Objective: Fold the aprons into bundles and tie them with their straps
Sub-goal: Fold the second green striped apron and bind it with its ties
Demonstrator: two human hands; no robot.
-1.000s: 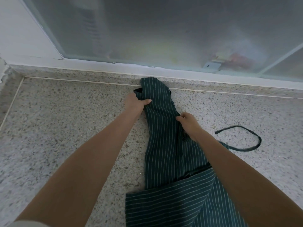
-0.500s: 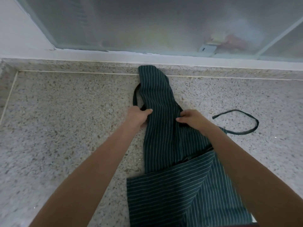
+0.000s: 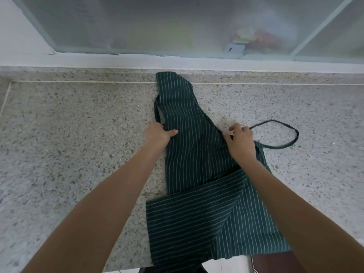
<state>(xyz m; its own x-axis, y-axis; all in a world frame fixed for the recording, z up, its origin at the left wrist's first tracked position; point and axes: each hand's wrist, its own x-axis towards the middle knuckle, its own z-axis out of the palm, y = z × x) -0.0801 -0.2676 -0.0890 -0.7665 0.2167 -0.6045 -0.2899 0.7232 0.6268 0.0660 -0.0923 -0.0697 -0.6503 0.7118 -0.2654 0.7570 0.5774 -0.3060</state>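
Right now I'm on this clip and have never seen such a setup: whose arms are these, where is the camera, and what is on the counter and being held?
There is no machine here: a person works with two bare hands, and the single camera sits on their head, looking forward and down. That is why both forearms reach in from the bottom. On the speckled stone counter lies a dark green striped apron, folded into a long narrow strip, its near end draped over the counter's front edge. The left hand has a grip on the strip's left edge; the right hand pinches its right edge. A loose strap loops to the right. Behind is a frosted window.
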